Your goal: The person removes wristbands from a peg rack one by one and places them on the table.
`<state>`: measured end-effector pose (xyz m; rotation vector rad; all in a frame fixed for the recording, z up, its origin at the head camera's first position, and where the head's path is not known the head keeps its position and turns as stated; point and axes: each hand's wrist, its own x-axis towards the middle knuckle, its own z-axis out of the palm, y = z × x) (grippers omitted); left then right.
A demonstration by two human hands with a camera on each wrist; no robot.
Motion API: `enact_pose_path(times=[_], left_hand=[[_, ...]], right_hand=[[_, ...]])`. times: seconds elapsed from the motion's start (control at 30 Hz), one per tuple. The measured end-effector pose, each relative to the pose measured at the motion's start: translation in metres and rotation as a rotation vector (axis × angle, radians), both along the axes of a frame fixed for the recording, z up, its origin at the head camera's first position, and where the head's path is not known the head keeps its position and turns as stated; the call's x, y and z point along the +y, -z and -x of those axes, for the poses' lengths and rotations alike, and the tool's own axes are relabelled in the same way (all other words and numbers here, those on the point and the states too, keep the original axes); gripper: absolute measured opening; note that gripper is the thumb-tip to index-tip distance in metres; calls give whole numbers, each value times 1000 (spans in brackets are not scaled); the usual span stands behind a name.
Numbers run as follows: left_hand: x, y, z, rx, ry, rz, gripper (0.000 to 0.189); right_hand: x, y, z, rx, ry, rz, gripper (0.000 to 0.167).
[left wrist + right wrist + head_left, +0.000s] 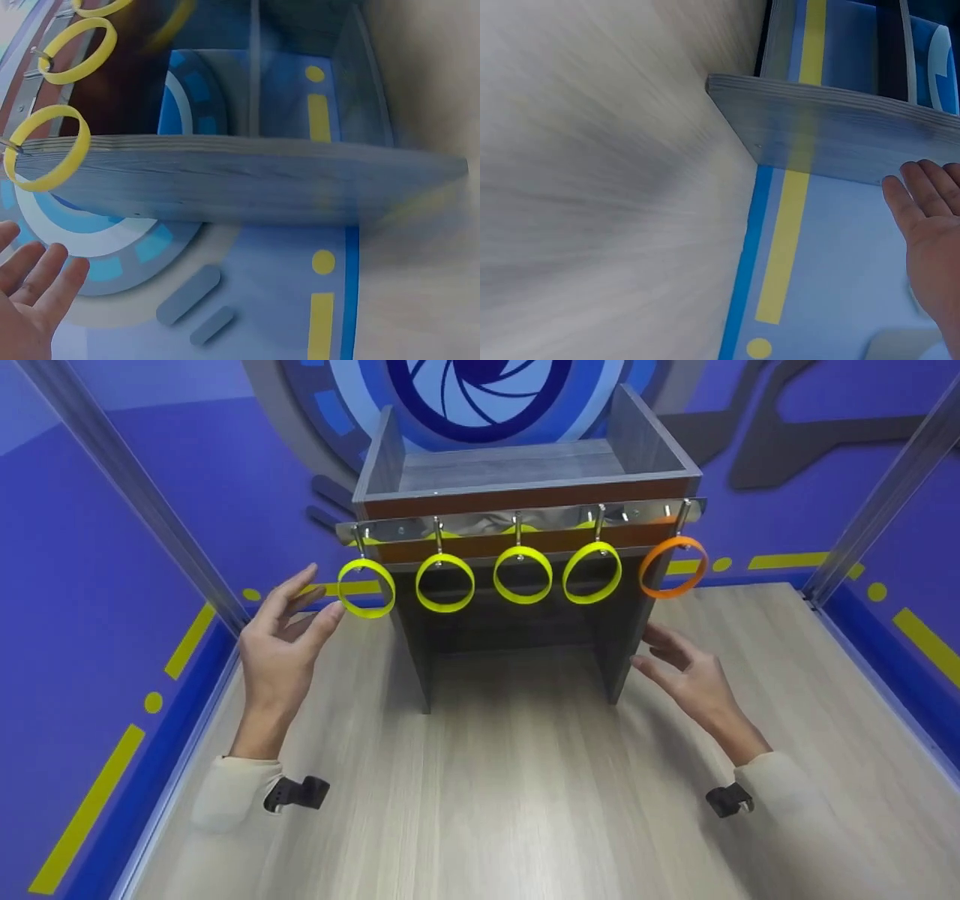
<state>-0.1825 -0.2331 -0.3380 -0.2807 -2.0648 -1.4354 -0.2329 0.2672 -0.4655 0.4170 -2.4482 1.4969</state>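
Several yellow rings and one orange ring hang from hooks in a row on a metal strip. At the left end is a yellow ring; my left hand is just beside it, fingers loosely bent and thumb tip close to its rim. The left wrist view shows the fingers below the nearest yellow ring, with nothing in them. My right hand is beside the right side panel of the grey stand, below the orange ring. Its fingers hold nothing and lie near the panel.
The grey wooden stand has an open-topped tray above the strip and an open space beneath. It stands on a light wooden table. Blue printed walls enclose the back and sides, with metal posts at the corners.
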Motion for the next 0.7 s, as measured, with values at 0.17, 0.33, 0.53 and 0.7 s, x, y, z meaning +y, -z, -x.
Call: enact_pose_path(times=[0.17,0.33,0.53,0.7], left_hand=[[2,-2,3,-2,46,-74,43],[5,-4,6,-8,48,-113,38],[9,-7,9,-19,28,-158,34],[12,-9,10,-27,31,-183,30]], right_hand=[[-7,6,0,-25,45,-8,54],[-14,9,0,12,92,4,44],[-22,11,3,71,135,49,35],[-32,5,-2,99,171,64,30]])
